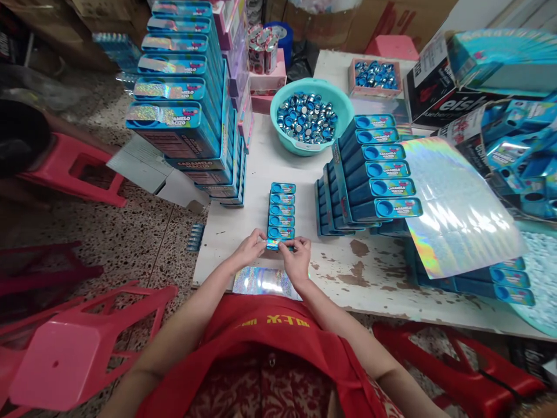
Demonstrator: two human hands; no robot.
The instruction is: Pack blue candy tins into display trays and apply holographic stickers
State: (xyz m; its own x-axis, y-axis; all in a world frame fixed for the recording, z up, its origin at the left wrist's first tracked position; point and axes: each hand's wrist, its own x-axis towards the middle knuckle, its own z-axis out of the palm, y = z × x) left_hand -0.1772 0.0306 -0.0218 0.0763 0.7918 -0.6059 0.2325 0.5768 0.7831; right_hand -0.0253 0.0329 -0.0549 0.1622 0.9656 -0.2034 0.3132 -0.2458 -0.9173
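A short row of small blue caramel boxes stands on the table in front of me. The nearest box has a shiny silvery strip across its top. My left hand pinches at the left end of that strip, fingertips together. From the right, my right hand presses thumb and fingers on the strip and the box top, hiding part of both. Just below my wrists lies a holographic sticker sheet, partly covered by my apron and right hand.
Tall stacks of blue boxes stand left and right. A turquoise basin holds blue and silver caps. A larger holographic sheet rests over boxes at right. Pink stools stand on the floor at left. A person sits at far left.
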